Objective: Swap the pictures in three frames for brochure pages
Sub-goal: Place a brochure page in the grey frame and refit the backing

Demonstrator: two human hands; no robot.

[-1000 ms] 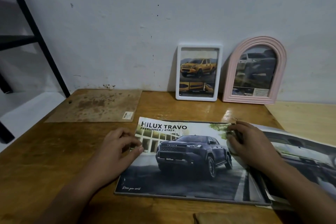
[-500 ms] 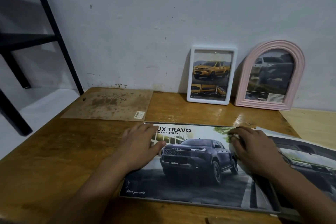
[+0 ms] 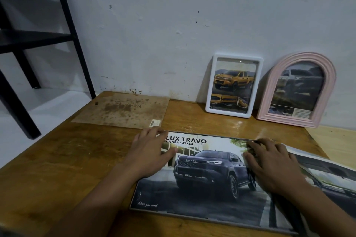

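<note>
Head view: left hand [image 3: 149,155] farther over brochure page [image 3: 208,184].

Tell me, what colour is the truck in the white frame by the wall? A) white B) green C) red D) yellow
D: the white frame leaning on the wall shows a yellow pickup, while the pink arched frame beside it holds a darker picture.
</note>
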